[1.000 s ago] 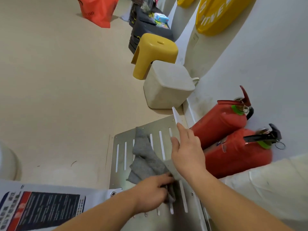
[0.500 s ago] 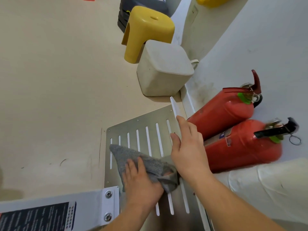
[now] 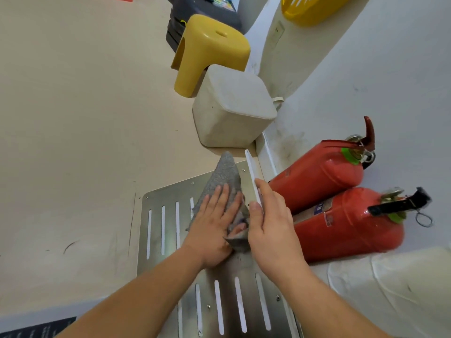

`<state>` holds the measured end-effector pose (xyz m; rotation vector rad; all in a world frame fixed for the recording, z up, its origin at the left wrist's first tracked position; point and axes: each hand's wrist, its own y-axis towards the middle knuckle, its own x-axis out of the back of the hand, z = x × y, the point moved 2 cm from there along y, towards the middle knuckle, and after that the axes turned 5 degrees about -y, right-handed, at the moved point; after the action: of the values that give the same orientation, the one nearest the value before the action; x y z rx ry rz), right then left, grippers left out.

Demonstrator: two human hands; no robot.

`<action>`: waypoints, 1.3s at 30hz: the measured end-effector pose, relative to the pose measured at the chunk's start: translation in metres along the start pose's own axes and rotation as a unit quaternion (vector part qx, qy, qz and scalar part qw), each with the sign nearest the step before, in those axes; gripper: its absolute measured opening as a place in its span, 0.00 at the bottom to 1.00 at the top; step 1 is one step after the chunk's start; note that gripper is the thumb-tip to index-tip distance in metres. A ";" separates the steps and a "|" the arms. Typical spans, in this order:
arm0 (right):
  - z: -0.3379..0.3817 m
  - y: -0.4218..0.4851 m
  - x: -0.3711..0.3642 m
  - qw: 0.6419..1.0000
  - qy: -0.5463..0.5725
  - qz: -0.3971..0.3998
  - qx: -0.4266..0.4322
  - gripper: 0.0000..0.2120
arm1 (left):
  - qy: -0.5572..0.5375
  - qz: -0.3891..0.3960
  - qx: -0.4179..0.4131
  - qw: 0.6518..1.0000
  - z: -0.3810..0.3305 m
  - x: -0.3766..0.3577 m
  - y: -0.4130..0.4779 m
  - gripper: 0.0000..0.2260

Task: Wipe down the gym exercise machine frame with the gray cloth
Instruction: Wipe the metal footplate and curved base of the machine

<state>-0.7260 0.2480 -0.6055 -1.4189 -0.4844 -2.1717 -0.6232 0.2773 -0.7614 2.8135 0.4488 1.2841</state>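
The machine's metal base plate (image 3: 158,230), silver with long white slots, lies flat on the floor. A gray cloth (image 3: 223,175) is spread over its far right part, one tip reaching past the plate's far edge. My left hand (image 3: 214,223) presses flat on the cloth with straight fingers. My right hand (image 3: 271,223) grips the plate's upright white side edge (image 3: 250,167), thumb on the inner face and fingers over the outer side.
Two red fire extinguishers (image 3: 324,174) (image 3: 349,223) lie against the white wall right of the plate. A white box-shaped stool (image 3: 231,108) and a yellow stool (image 3: 210,50) stand beyond it. Beige floor stretches to the left. A white frame panel (image 3: 29,315) runs along the near left.
My left hand pushed the cloth from the plate's near left toward its far right corner, so the cloth now stretches past the far edge. My right hand stayed on the side edge.
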 end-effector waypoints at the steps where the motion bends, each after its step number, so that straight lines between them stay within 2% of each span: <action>1: 0.000 0.000 0.000 1.000 -0.005 0.002 0.000 0.22 | -0.008 -0.006 0.050 0.999 0.018 0.004 -0.004 0.36; 4: -0.001 0.000 -0.001 1.000 -0.006 0.002 -0.005 0.22 | -0.009 0.032 0.241 0.970 0.066 0.011 -0.014 0.34; 6: 0.000 0.000 -0.001 1.000 -0.009 0.002 -0.003 0.22 | -0.025 0.042 0.298 0.953 0.065 0.008 -0.012 0.40; 8: -0.001 0.001 -0.002 1.000 -0.007 0.002 -0.002 0.22 | -0.061 0.037 0.265 0.962 0.034 0.004 0.005 0.42; 10: -0.004 0.001 -0.002 1.000 0.006 0.001 -0.002 0.23 | -0.079 0.011 0.124 0.989 -0.010 -0.002 0.021 0.42; 12: -0.003 0.002 -0.001 1.000 0.021 -0.006 -0.001 0.23 | -0.065 -0.005 -0.003 0.998 -0.035 -0.002 0.026 0.39; 15: -0.003 0.003 -0.001 1.000 0.017 0.000 -0.007 0.23 | -0.085 -0.022 -0.060 0.994 -0.025 0.006 0.023 0.36; 19: -0.003 0.001 -0.002 1.000 0.016 -0.006 -0.003 0.23 | -0.165 -0.039 -0.048 0.984 -0.015 0.012 0.022 0.41; 22: -0.002 0.002 -0.002 1.000 0.012 -0.004 -0.006 0.23 | -0.128 -0.036 -0.033 0.991 -0.023 0.004 0.019 0.43; 27: -0.002 0.002 -0.001 1.000 0.013 0.000 -0.004 0.23 | -0.102 -0.062 -0.018 0.993 -0.013 -0.001 0.007 0.39; 29: -0.002 0.002 -0.002 1.000 0.014 0.011 -0.006 0.24 | -0.126 -0.089 0.055 0.987 0.019 0.005 0.001 0.36; 31: -0.003 0.002 -0.002 1.000 0.015 0.021 -0.011 0.23 | -0.195 -0.141 0.153 0.958 0.046 0.011 -0.009 0.32; 32: -0.002 0.002 -0.002 1.000 0.016 0.023 -0.008 0.22 | -0.225 -0.152 0.176 0.946 0.051 0.012 -0.012 0.31; 34: -0.002 0.002 -0.002 1.000 0.019 0.017 -0.004 0.22 | -0.233 -0.122 0.157 0.952 0.041 0.009 -0.017 0.31; 36: -0.001 0.003 -0.002 1.000 0.016 0.013 -0.008 0.22 | -0.215 -0.053 0.117 0.968 0.027 0.000 -0.021 0.33; 39: -0.001 0.002 -0.002 1.000 0.016 0.011 -0.010 0.22 | -0.236 0.009 0.134 0.962 0.024 -0.003 -0.012 0.28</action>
<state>-0.7253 0.2462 -0.6078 -1.3908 -0.4345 -2.1852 -0.6101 0.2905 -0.7812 3.2044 0.6083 0.5420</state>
